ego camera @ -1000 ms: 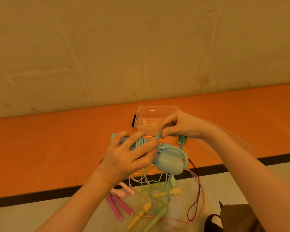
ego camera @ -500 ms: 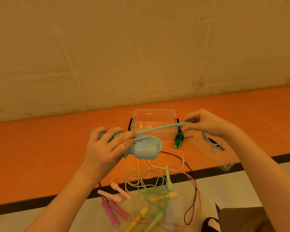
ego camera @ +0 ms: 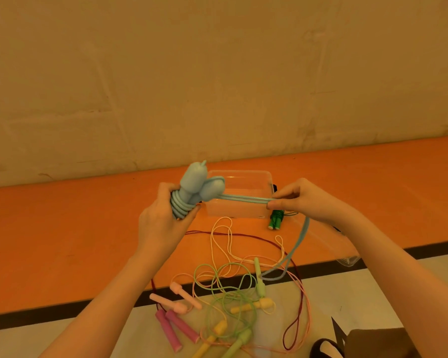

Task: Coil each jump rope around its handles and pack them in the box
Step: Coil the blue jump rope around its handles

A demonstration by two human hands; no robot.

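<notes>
The left hand gripped the blue handles, held upright with several coils around them — in front of the clear box. The right hand pinched the doubled blue rope, stretched level between both hands.

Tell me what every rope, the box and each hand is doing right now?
blue jump rope: partly coiled round its handles, tail hanging loose.
left hand: grips the blue coil.
right hand: pinches the blue cord taut.
clear box: open, looks empty.
green jump rope: coiled, beside the box.
other ropes: uncoiled, tangled.
</notes>
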